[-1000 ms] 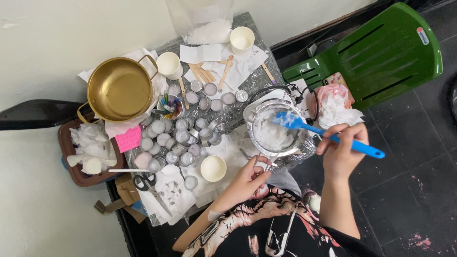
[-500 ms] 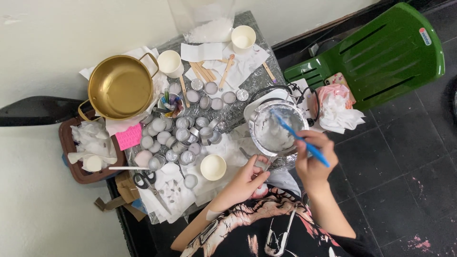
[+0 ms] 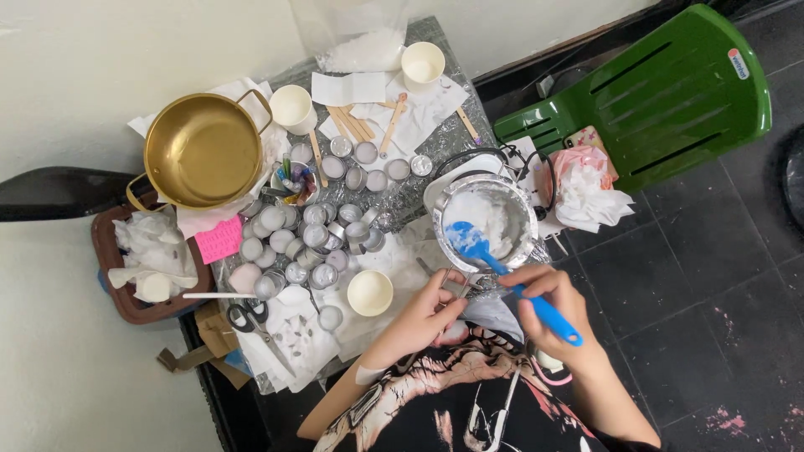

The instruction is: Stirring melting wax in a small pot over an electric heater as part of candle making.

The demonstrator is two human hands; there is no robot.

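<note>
Tabletop (image 3: 435, 180) was foil-covered and crowded. Metal bowl (image 3: 486, 219) of white wax sat at its right edge, ahead of both hands. Blue spatula (image 3: 502, 272) ran diagonally: blade down in bowl's near-left part, handle slanting back and right toward person. Right hand (image 3: 548, 305) was curled closed round handle, fingers (image 3: 536, 280) wrapped over it, so wax lay forward-left of them. Left hand (image 3: 427, 314) was closed on bowl's handle at near rim, just beside spatula shaft. Small tins (image 3: 314, 238) clustered further left.
</note>
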